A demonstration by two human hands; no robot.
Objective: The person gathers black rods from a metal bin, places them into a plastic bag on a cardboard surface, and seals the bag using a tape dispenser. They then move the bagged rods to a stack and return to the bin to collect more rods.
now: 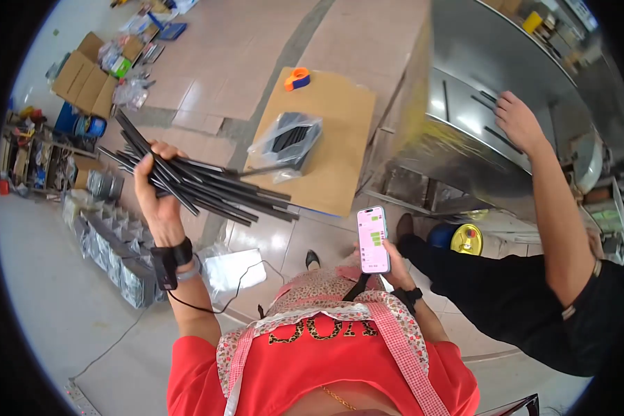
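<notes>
My left hand [157, 182] is raised out to the left, its fingers wrapped round a loose bundle of black rods [218, 191]. The rods fan out on both sides of the fist, and their right ends reach toward a cardboard sheet [340, 152]. On that sheet lies a clear plastic bag [301, 132] with more black rods inside. Close to my body, my right hand [396, 267] grips a smartphone [372, 239], its lit screen showing a chat. A dark band circles each of my wrists, and a black cable hangs from the left one.
At the right a co-worker's hand [518, 123] reaches over a metal worktop [464, 76] with several black rods. An orange tape dispenser [297, 79] sits on the cardboard. Wrapped silver parts [111, 253] and a cardboard box [83, 83] stand at left; a yellow-topped drum [466, 239] at right.
</notes>
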